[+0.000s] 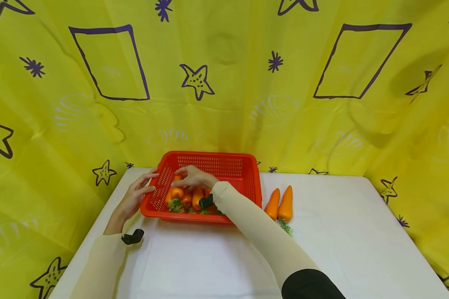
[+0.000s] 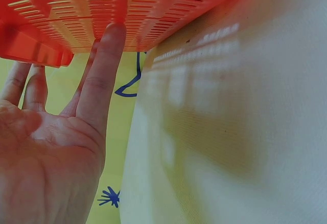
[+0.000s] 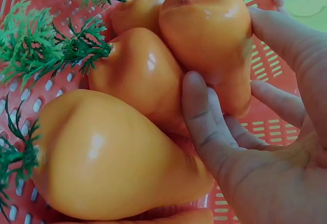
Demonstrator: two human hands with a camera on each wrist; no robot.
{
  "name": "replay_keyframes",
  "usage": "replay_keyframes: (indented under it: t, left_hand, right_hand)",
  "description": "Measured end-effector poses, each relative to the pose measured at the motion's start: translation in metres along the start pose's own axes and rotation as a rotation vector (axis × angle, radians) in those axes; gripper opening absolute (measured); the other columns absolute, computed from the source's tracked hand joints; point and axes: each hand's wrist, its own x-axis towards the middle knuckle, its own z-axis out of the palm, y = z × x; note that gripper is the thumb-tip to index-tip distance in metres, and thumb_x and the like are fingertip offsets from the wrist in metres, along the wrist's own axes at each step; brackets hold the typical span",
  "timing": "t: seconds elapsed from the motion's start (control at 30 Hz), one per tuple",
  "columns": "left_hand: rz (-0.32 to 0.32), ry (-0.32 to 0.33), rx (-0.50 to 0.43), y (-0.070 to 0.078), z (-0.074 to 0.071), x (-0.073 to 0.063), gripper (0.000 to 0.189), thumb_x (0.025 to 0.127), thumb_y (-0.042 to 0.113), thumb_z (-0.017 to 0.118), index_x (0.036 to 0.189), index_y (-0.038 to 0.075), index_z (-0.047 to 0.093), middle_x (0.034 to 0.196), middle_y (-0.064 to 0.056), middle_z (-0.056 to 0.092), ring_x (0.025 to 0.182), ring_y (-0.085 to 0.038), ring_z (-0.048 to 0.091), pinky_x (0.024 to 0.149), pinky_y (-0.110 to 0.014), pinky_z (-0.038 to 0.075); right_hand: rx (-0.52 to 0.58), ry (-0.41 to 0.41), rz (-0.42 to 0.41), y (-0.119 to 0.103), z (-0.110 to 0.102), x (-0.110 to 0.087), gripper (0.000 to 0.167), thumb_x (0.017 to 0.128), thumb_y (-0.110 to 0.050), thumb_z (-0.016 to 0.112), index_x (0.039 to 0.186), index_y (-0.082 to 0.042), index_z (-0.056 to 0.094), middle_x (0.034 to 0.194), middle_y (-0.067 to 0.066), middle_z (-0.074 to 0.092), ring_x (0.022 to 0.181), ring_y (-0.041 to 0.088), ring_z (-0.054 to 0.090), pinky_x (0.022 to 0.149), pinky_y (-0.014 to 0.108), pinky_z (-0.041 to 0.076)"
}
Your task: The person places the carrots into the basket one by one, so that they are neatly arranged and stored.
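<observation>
Head view: inside a red slotted plastic basket (image 1: 191, 217), a tapered orange carrot (image 1: 177, 193) is pinched by the right hand (image 1: 192, 177); the basket is touched, apparently for steadiness, by the straight-fingered left hand (image 1: 132, 198)

In the head view, we are losing the front right corner of the red basket (image 1: 209, 154) behind the right sleeve (image 1: 254, 224). The right hand (image 1: 194, 177) is covering part of the carrots (image 1: 197, 196), so we are having trouble counting them (they are looking tiny, too). The bottom edge is cutting off the left sleeve (image 1: 101, 261). In the left wrist view, the top edge is slicing the basket, and the left hand (image 2: 51, 152) is running off the left and bottom edges. In the right wrist view, some green leaves (image 3: 15, 157) are slipping past the left edge.
</observation>
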Motion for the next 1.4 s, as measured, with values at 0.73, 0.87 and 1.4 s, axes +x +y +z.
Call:
replay_keyframes:
  t: [0.73, 0.87, 1.4]
  left_hand:
    - [-0.012, 0.001, 0.002, -0.003, 0.003, 0.001, 0.043, 0.104, 0.003, 0.05, 0.146, -0.004, 0.045, 0.171, -0.01, 0.016, 0.157, -0.036, 0.006, 0.1, -0.024, 0.051]
    - [-0.017, 0.003, 0.002, -0.003, 0.003, 0.001, 0.044, 0.104, 0.003, 0.05, 0.147, -0.004, 0.044, 0.171, -0.009, 0.016, 0.157, -0.035, 0.006, 0.1, -0.024, 0.051]
    - [-0.005, 0.002, 0.018, -0.001, -0.001, 0.0, 0.043, 0.105, 0.004, 0.05, 0.147, -0.003, 0.044, 0.171, -0.008, 0.016, 0.156, -0.036, 0.009, 0.101, -0.023, 0.049]
  right_hand:
    - [-0.066, -0.054, -0.02, 0.002, -0.009, -0.009, 0.069, 0.095, -0.025, 0.075, 0.153, -0.004, 0.044, 0.131, 0.021, 0.057, 0.078, 0.019, 0.064, 0.075, 0.033, 0.059]
    - [-0.13, -0.069, -0.039, 0.001, -0.016, -0.018, 0.071, 0.096, -0.026, 0.074, 0.155, -0.006, 0.042, 0.139, 0.027, 0.054, 0.087, 0.027, 0.069, 0.078, 0.037, 0.061]
    - [-0.748, 0.008, -0.277, -0.016, -0.062, -0.086, 0.075, 0.096, -0.036, 0.073, 0.159, -0.015, 0.037, 0.151, 0.018, 0.046, 0.118, 0.034, 0.055, 0.098, 0.044, 0.048]
